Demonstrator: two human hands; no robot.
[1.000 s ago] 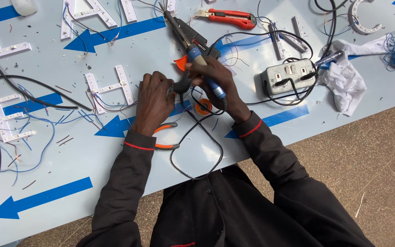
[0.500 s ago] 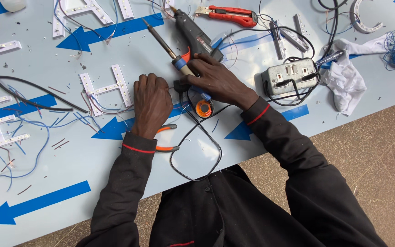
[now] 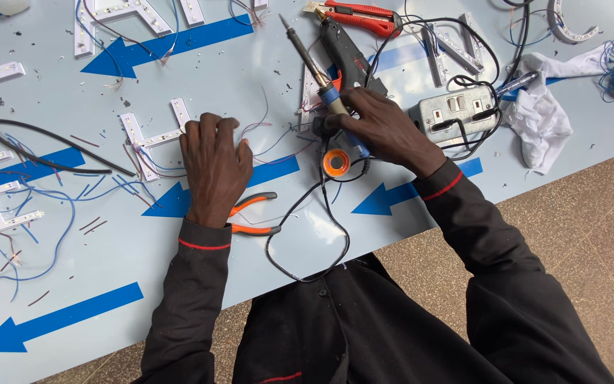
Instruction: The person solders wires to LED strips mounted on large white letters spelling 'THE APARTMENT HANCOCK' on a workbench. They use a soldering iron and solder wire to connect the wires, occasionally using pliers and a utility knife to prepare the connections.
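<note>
Soldering iron (image 3: 319,71) now lying tip-up on the table (image 3: 250,263) beside black glue gun (image 3: 346,50), no longer lifted between both hands as 1 s ago; looks like a pause in soldering. Blue handle sitting under right hand (image 3: 385,131), fingers curled loosely over it, grip unclear. Left hand (image 3: 214,167) moved off, resting flat, palm down, well apart, w/ orange pliers (image 3: 254,217) poking out beneath. Orange solder reel (image 3: 336,163) just below handle. Socket box (image 3: 453,114) near right.

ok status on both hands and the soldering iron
Right hand gripping soldering iron, tip pointing away. Left hand flat on table, over thin wires. Orange pliers by left wrist.
</note>
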